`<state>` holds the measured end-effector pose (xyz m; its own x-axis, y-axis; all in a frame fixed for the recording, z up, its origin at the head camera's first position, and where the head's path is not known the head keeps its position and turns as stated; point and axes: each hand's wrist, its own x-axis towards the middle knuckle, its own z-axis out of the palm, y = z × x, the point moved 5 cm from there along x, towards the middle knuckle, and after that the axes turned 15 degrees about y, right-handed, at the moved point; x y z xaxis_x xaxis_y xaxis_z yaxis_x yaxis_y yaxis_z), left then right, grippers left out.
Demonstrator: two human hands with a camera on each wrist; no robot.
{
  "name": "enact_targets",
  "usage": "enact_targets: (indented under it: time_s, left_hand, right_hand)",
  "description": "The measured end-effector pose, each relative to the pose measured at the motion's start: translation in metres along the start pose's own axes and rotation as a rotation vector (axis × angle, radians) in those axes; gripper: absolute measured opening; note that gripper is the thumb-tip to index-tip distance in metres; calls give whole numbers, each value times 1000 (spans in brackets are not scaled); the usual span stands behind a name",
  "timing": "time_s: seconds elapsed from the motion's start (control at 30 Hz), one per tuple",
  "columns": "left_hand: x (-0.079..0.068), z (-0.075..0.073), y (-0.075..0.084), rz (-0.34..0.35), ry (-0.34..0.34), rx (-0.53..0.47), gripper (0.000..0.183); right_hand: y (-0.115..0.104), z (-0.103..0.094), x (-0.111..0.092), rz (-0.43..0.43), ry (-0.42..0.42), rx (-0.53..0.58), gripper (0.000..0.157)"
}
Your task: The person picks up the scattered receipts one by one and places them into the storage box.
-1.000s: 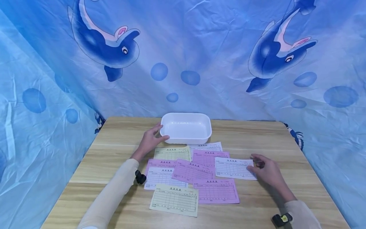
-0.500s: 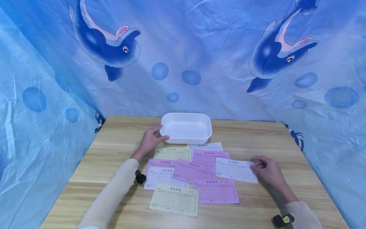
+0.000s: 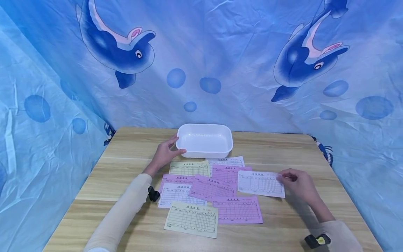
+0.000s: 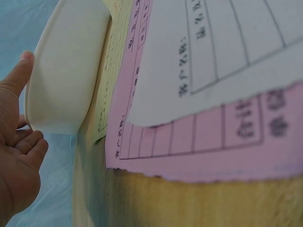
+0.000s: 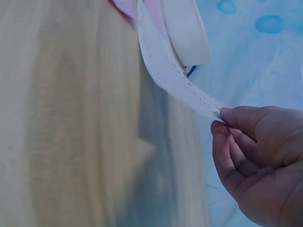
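My right hand (image 3: pixel 299 183) pinches the right edge of a white receipt form (image 3: pixel 260 183) between thumb and fingers. In the right wrist view that form (image 5: pixel 165 71) bends upward from the table to the fingertips. At the back, my left hand (image 3: pixel 165 154) holds the left end of a white plastic tray (image 3: pixel 206 154), thumb at its front corner and fingers along the side. Pink, white and pale yellow forms lie overlapping before the tray, among them a yellow form (image 3: pixel 191 219) nearest me and a pink form (image 3: pixel 237 210) beside it.
Everything lies on a wood-grain table (image 3: pixel 104 196). A blue curtain (image 3: pixel 220 52) with printed dolphins hangs behind it and along both sides. More forms, such as a yellow one (image 3: pixel 189 168), lie close against the tray's front.
My right hand has taken hold of the white form's right edge and raised it slightly off the table. The left hand and the tray have stayed in place.
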<state>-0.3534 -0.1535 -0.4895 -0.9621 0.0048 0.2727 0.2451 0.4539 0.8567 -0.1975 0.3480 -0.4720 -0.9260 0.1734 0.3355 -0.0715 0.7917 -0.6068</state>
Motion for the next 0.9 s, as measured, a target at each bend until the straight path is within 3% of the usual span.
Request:
enact_targets:
  time_s: [0.33, 0.6, 0.9]
  left_hand:
    - [0, -2, 0, 8, -2, -1, 92]
    - [0, -1, -1, 5, -3, -15, 94]
    - [0, -1, 0, -4, -5, -11, 94]
  right_hand:
    - [-18, -16, 23, -87, 39, 48, 12]
    - [-28, -24, 47, -80, 26, 81, 15]
    - [-46, -27, 81, -15, -2, 149, 25]
